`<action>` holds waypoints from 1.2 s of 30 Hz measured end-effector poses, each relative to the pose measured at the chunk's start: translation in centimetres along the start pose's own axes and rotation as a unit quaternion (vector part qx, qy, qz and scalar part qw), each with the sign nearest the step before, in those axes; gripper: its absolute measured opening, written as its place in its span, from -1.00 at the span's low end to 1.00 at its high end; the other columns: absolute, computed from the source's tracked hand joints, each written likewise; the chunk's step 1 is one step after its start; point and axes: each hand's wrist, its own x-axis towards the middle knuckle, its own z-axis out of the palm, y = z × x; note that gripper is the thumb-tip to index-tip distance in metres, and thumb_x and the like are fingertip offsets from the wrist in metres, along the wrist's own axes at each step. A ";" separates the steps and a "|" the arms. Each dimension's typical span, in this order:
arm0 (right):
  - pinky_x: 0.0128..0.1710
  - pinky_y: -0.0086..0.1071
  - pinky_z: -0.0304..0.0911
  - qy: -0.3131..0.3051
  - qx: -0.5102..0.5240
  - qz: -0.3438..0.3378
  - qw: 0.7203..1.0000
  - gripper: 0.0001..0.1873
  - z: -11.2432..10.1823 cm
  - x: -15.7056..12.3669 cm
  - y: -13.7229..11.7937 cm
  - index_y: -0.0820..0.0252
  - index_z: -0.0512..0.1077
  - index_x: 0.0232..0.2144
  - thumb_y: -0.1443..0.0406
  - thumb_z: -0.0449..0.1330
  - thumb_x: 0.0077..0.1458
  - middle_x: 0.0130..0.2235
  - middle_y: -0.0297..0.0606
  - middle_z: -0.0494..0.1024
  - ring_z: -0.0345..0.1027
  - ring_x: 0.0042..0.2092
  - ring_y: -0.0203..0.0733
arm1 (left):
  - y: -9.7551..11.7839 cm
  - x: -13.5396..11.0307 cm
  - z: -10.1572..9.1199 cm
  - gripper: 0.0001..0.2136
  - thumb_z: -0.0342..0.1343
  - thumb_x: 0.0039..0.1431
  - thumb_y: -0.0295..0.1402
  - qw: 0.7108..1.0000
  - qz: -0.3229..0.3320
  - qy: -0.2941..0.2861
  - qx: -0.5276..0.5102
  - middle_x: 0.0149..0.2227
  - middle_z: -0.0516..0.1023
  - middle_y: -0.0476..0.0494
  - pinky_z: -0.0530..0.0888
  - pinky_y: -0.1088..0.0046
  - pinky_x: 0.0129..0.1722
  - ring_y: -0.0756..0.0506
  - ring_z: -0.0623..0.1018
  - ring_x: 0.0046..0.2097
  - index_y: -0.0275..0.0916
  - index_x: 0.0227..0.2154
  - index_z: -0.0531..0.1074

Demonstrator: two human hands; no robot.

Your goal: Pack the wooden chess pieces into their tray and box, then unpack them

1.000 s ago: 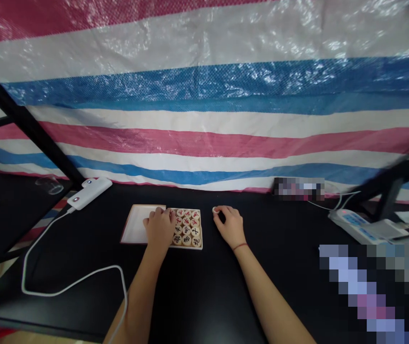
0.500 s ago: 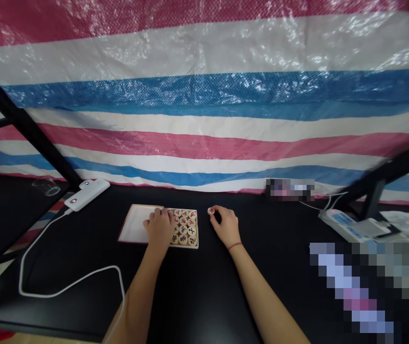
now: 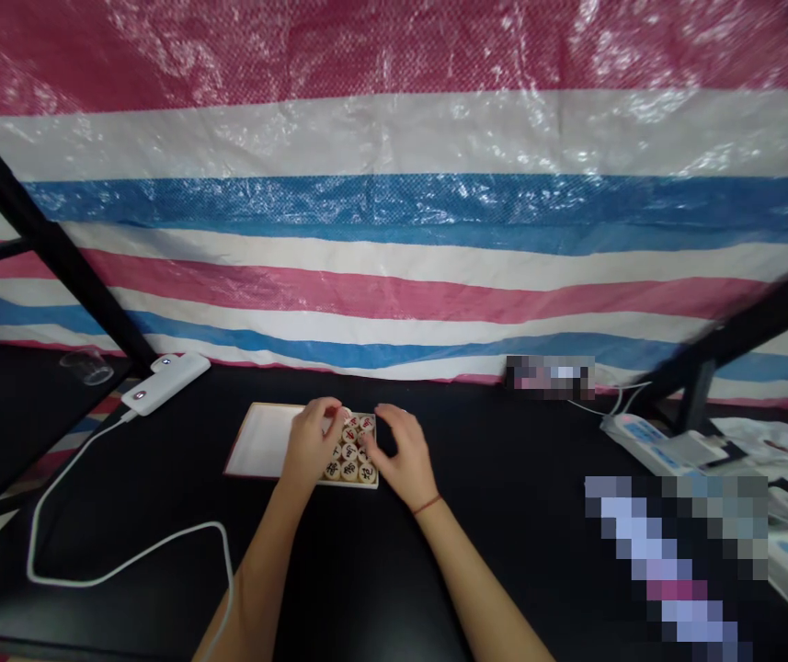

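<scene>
A shallow box [image 3: 347,485] of round xiangqi pieces [image 3: 348,451] lies on the black table, the pieces in rows with red and black characters. My left hand [image 3: 312,443] reaches over the box's left part, its thumb and forefinger closed about a pale piece [image 3: 346,415] at the back row that looks slightly raised. That hand hides the leftmost pieces. At the box's right edge, my right hand [image 3: 402,452] has thumb and fingers apart around the corner, the thumb over the right-hand pieces; no piece shows in it. The white-lined box lid [image 3: 262,441] lies flat to the left.
A white power bank [image 3: 167,383] with a cable [image 3: 124,556] lies at the left, near a clear cup [image 3: 94,368]. Power strips [image 3: 648,446] and cords crowd the right side. Striped plastic sheeting [image 3: 394,294] hangs behind the table, between black frame bars [image 3: 83,276].
My right hand has moved left from beside the box to its right edge, and the piece it pinched no longer shows there. My left hand has tilted, its fingers now at the back row.
</scene>
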 end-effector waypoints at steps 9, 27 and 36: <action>-0.02 -0.21 0.35 0.057 0.018 0.044 0.997 -0.76 0.9 0.1 0.4 0.15 0.50 -0.19 0.25 0.06 0.21 -0.15 -0.12 0.59 0.47 -0.11 -0.12 | -0.3 -0.2 0.7 -0.77 -0.03 0.27 -0.27 0.999 -0.017 -0.032 0.006 -0.17 0.60 -0.13 0.44 0.33 -0.05 -0.12 0.56 -0.11 -0.16 -0.14 0.48; -0.16 -0.29 0.19 -0.018 -0.123 0.154 0.980 -0.86 0.2 -0.1 5.3 0.14 0.44 -0.28 0.30 0.10 0.12 -0.30 -0.24 0.57 0.38 -0.20 -0.08 | -3.2 0.5 -1.2 -0.76 0.00 0.20 -0.33 0.977 -0.177 -0.055 0.107 -0.27 0.61 -0.05 0.40 0.41 -0.17 -0.12 0.56 -0.21 -0.12 -0.13 0.48; -0.17 -0.29 0.17 0.020 -0.129 0.139 0.982 -0.85 0.1 0.1 5.1 0.15 0.43 -0.25 0.29 0.10 0.12 -0.23 -0.19 0.56 0.35 -0.15 -0.06 | -2.6 0.2 -0.4 -0.72 0.00 0.20 -0.39 0.979 -0.119 -0.030 0.166 -0.13 0.54 -0.18 0.38 0.34 -0.11 -0.16 0.50 -0.11 -0.17 -0.07 0.50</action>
